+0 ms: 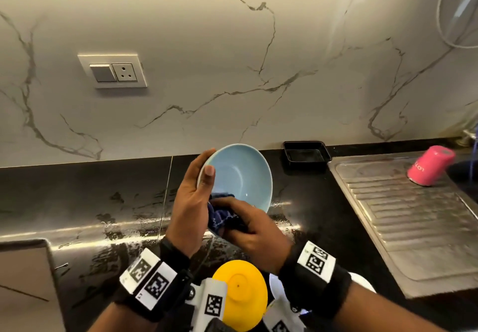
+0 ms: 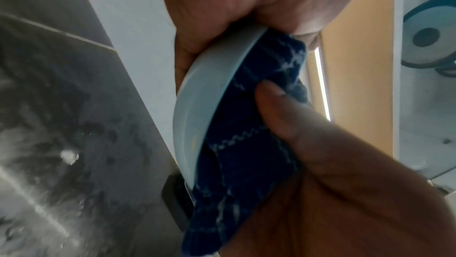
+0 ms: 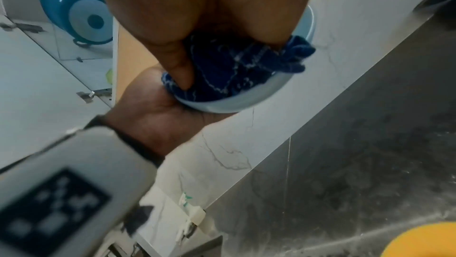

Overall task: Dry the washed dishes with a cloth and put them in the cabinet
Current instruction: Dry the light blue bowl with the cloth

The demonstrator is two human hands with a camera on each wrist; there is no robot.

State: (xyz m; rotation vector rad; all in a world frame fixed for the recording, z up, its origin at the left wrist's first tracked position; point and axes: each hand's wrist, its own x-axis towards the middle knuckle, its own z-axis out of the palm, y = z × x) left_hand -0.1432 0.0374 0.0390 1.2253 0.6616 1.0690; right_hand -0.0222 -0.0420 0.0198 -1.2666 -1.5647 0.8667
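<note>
I hold a light blue bowl [image 1: 240, 174] tilted above the wet black counter [image 1: 103, 202]. My left hand [image 1: 199, 184] grips its left rim, thumb inside and fingers behind. My right hand [image 1: 248, 225] grips a dark blue checked cloth [image 1: 223, 215] and presses it over the bowl's lower rim. In the left wrist view the cloth [image 2: 246, 144] is wrapped against the bowl's edge [image 2: 195, 105] under my right thumb. In the right wrist view the cloth [image 3: 234, 66] fills the bowl [image 3: 246, 101], which rests in my left palm [image 3: 160, 113].
A yellow bowl [image 1: 240, 293] lies upside down on the counter near me, with a white dish [image 1: 362, 281] beside it. A pink cup [image 1: 429, 165] lies on the steel drainboard [image 1: 413, 228] at the right. A black tray [image 1: 306, 154] stands by the marble wall.
</note>
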